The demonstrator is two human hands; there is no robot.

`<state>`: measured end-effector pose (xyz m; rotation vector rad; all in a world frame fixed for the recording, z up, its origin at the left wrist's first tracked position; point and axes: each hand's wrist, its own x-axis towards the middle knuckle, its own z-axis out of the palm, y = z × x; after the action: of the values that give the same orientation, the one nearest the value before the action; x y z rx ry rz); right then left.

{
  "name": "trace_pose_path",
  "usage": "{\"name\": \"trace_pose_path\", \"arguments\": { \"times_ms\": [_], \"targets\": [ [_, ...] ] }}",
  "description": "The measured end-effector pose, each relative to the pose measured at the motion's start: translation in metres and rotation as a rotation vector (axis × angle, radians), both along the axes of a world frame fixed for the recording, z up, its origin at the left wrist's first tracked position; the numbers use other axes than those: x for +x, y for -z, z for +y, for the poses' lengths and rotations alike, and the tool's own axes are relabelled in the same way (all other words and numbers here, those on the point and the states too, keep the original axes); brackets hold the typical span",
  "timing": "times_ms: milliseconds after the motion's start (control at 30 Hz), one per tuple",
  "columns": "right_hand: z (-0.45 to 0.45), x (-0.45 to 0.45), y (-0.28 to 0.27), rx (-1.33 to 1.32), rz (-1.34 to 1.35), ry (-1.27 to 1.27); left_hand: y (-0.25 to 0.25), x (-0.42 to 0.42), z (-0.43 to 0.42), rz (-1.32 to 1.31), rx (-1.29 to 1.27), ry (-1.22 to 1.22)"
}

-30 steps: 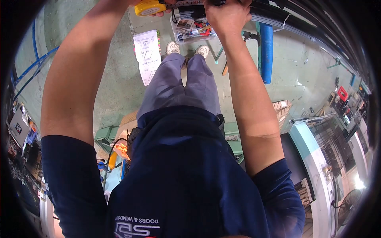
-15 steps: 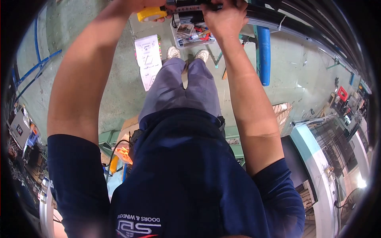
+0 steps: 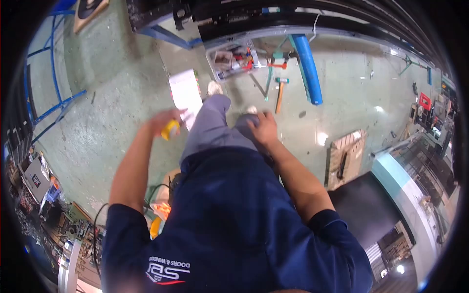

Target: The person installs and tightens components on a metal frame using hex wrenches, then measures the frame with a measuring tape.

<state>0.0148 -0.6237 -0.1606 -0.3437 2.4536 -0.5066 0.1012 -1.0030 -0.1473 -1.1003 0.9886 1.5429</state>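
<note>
My left hand (image 3: 163,121) is closed around a yellow tape measure (image 3: 171,129), out to the left of my legs. Motion smears the fingers a little, and no drawn-out blade shows. Just beyond that hand lie white sheets of paper (image 3: 185,92) on the floor, partly behind my left leg. My right hand (image 3: 265,129) rests at my right knee, its thumb apart from the fingers and nothing visible in it.
Ahead of my feet stands a clear plastic box (image 3: 221,74) of tools. A hammer (image 3: 280,95) and a blue padded bar (image 3: 307,71) are to its right. Long black profiles (image 3: 273,20) span the top. A wooden pallet (image 3: 344,158) lies at right.
Both hands have come back from the black profile toward my body. The tape measure moved down with my left hand; my right hand dropped to my knee. My right leg is now bent.
</note>
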Motion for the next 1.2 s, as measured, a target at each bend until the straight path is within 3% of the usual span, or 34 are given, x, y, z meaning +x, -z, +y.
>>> {"name": "trace_pose_path", "arguments": {
  "times_ms": [67, 100, 167, 233, 300, 333, 400, 500, 533, 600, 633, 700, 833, 900, 967, 1033, 1100, 1200],
  "targets": [
    [0.066, 0.018, 0.034, 0.253, -0.306, -0.07, -0.01, 0.021, 0.016, -0.08, 0.011, -0.008],
    [0.085, 0.019, 0.028, 0.403, -0.486, 0.053, -0.018, 0.026, 0.031, -0.14, 0.027, -0.044],
    [0.194, 0.063, 0.132, 0.308, -0.423, -0.272, -0.009, 0.04, 0.05, -0.046, 0.065, -0.022],
    [0.193, 0.042, 0.056, 0.122, -0.336, 0.1, 0.004, 0.042, 0.07, 0.039, 0.102, -0.008],
    [0.213, 0.035, 0.061, 0.071, -0.345, 0.278, 0.01, 0.023, 0.093, 0.171, 0.179, 0.078],
    [0.224, 0.03, 0.061, 0.045, -0.336, 0.253, 0.008, 0.012, 0.108, 0.256, 0.096, -0.016],
    [0.239, 0.023, 0.05, -0.093, -0.434, 0.474, 0.002, -0.016, 0.134, 0.386, -0.057, -0.228],
    [0.254, 0.02, 0.026, -0.228, -0.495, 0.606, -0.004, -0.072, 0.148, 0.535, -0.283, -0.549],
    [0.255, 0.019, 0.015, -0.234, -0.487, 0.605, -0.01, -0.088, 0.15, 0.545, -0.284, -0.548],
    [0.256, 0.013, -0.008, -0.225, -0.575, 0.728, -0.04, -0.117, 0.151, 0.547, -0.646, -0.8],
    [0.252, 0.006, -0.018, -0.223, -0.564, 0.714, -0.036, -0.129, 0.141, 0.553, -0.644, -0.817],
    [0.239, -0.002, -0.037, -0.266, -0.602, 0.746, -0.013, -0.15, 0.111, 0.77, -0.903, -0.781],
    [0.175, -0.052, -0.068, -0.413, -0.554, 0.738, 0.002, -0.179, 0.051, 0.847, -0.982, -0.593],
    [0.134, -0.086, -0.07, -0.531, -0.393, 0.564, -0.034, -0.19, 0.04, 0.755, -0.918, -0.374],
    [0.093, -0.123, -0.062, -0.62, -0.209, 0.443, -0.017, -0.197, 0.022, 0.763, -0.831, -0.344],
    [0.034, -0.158, -0.088, -0.444, 0.102, 0.268, -0.035, -0.209, 0.013, 0.722, -0.714, -0.168],
    [-0.012, -0.189, -0.098, -0.465, 0.525, -0.007, -0.045, -0.218, 0.009, 0.653, -0.755, -0.061],
    [-0.071, -0.228, -0.096, -0.322, 0.73, -0.101, -0.035, -0.23, -0.003, 0.703, -0.612, 0.061]
  ]
}}
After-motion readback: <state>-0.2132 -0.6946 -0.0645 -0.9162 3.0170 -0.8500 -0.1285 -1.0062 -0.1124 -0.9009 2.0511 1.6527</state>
